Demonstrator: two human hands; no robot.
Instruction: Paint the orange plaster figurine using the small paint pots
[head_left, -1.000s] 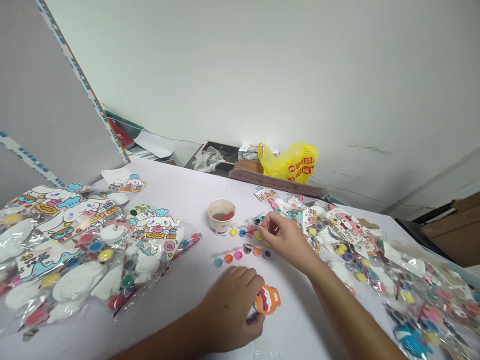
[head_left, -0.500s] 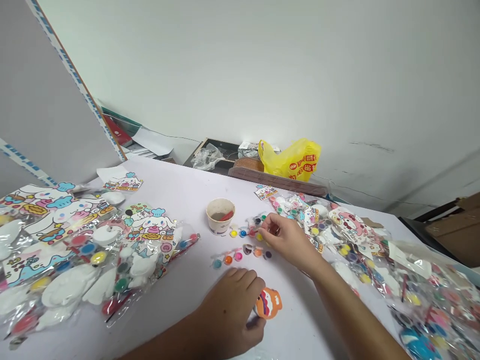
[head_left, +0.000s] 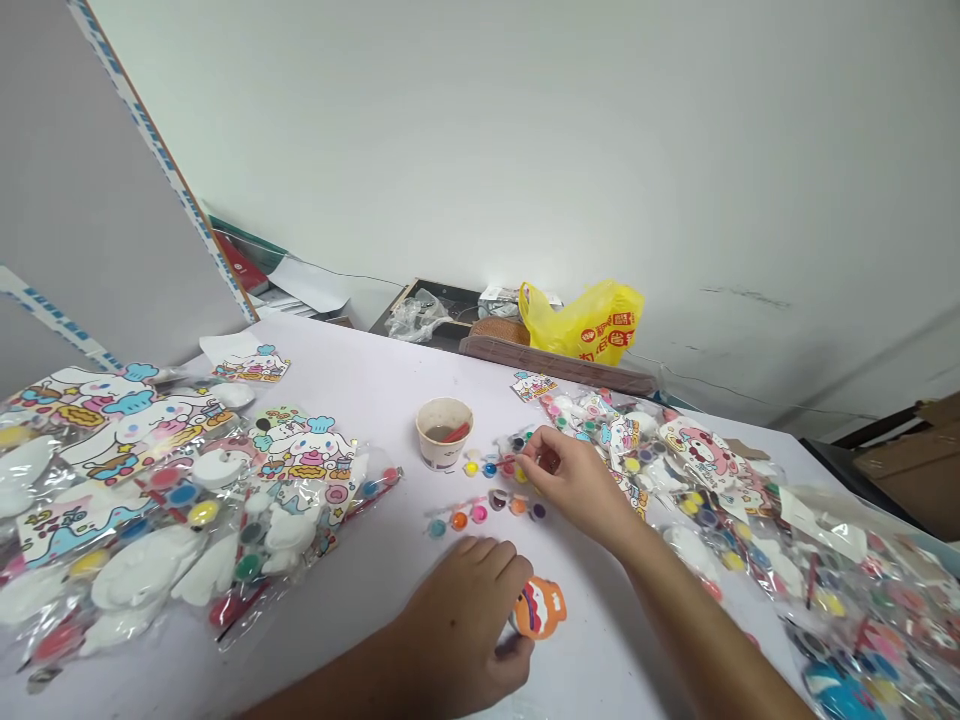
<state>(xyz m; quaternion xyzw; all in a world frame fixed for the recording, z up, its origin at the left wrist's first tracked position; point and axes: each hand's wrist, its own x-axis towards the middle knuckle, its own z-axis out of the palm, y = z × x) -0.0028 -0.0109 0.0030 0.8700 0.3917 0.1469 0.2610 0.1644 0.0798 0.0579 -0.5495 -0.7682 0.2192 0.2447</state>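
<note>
My left hand (head_left: pixel 472 620) is closed around the side of a small plaster figure (head_left: pixel 546 608), painted orange with white, red and purple parts. Part of the figure is hidden under my fingers. In a pinch, my right hand (head_left: pixel 571 485) holds a thin red paintbrush (head_left: pixel 507 461). Its tip points left, at the blue pot in the back strip of paint pots (head_left: pixel 490 469); whether it touches the paint I cannot tell. A second strip of paint pots (head_left: pixel 478 513) lies nearer, with teal, orange, pink and purple among its colours. Behind them stands a paper cup (head_left: pixel 443 440) with murky water and a red object inside.
Clear bags of plaster figures and paints (head_left: pixel 150 550) cover the table's left side. More such bags (head_left: pixel 712 500) lie to the right, beside my right forearm. A yellow plastic bag (head_left: pixel 592 325) and a dark tray (head_left: pixel 382 318) are at the back by the wall.
The whole view has shifted slightly. The brush now shows more clearly, its tip at the blue pot. My left hand keeps its hold on the figure.
</note>
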